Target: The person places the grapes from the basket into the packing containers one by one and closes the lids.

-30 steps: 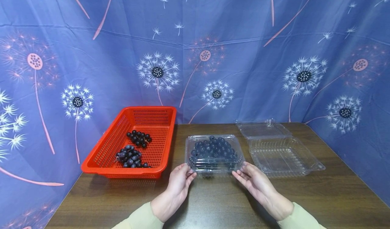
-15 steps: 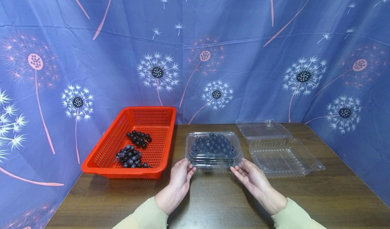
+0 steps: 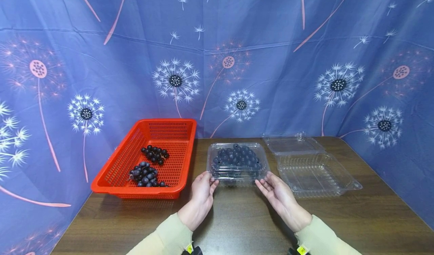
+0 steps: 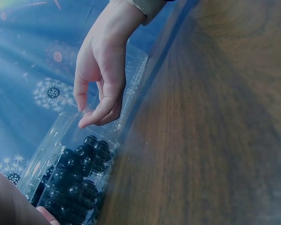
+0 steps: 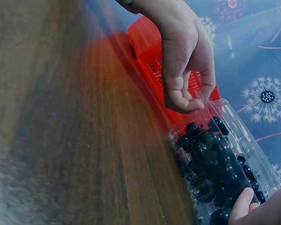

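A clear plastic clamshell box (image 3: pixel 237 177) with its lid down stands mid-table, full of dark grapes (image 3: pixel 237 156). My left hand (image 3: pixel 202 194) pinches its near left corner between thumb and fingers. At the near right corner my right hand (image 3: pixel 278 197) has the same kind of pinch. Seen from the left wrist, the right hand (image 4: pixel 103 77) bends down to the box's rim, thumb and fingertips meeting there. The right wrist view shows the left hand (image 5: pixel 185 61) with its thumb and fingertips likewise together on the corner.
To the left is a red plastic basket (image 3: pixel 184 164) with two bunches of dark grapes (image 3: pixel 144 174) inside. Another clear clamshell (image 3: pixel 312 172) lies open on the right, its lid folded back toward the blue dandelion-print cloth (image 3: pixel 288 78). Everything stands on a brown wooden table (image 3: pixel 237 225).
Both hands have moved the grape-filled clamshell a little away from me, toward the cloth. The wrists have come slightly closer together. The basket and the open clamshell stay put.
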`<action>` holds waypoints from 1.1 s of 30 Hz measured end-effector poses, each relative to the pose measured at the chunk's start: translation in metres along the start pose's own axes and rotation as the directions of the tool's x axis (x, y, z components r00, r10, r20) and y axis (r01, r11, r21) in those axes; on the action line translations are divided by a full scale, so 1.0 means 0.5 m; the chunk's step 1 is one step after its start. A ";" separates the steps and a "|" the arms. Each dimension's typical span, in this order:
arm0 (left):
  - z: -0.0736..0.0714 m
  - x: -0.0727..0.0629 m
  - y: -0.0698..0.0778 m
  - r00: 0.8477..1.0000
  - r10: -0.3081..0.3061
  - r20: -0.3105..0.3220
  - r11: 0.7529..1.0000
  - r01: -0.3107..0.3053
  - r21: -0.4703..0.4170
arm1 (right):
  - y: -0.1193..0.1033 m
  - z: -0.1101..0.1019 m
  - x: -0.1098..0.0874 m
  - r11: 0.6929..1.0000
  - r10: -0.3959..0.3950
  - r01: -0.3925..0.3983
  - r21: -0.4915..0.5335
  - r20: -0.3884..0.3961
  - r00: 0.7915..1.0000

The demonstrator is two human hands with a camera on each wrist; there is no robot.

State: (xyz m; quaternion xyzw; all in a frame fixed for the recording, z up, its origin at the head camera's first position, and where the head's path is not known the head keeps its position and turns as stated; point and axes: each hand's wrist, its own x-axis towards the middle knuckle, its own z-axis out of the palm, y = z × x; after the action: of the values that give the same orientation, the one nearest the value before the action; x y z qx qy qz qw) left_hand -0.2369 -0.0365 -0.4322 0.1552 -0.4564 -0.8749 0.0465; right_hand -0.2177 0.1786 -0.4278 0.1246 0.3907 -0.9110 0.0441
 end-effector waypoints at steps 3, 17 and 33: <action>0.005 0.005 0.000 1.000 0.002 -0.007 1.000 -0.002 -0.008 | -0.002 0.001 0.008 1.000 0.001 -0.001 0.014 0.010 1.000; 0.030 0.031 -0.001 0.997 0.022 -0.070 0.998 -0.027 -0.062 | -0.004 0.015 0.040 0.994 0.009 -0.007 0.105 -0.016 1.000; 0.048 0.073 -0.005 0.993 0.003 -0.119 0.993 -0.017 -0.117 | 0.004 0.030 0.074 0.993 -0.040 0.047 0.107 -0.066 0.997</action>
State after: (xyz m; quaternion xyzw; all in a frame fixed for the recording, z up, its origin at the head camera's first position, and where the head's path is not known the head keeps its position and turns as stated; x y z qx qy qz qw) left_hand -0.2788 -0.0246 -0.4298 0.2014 -0.4011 -0.8894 0.0870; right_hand -0.2557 0.1670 -0.4292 0.1473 0.3447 -0.9271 0.0051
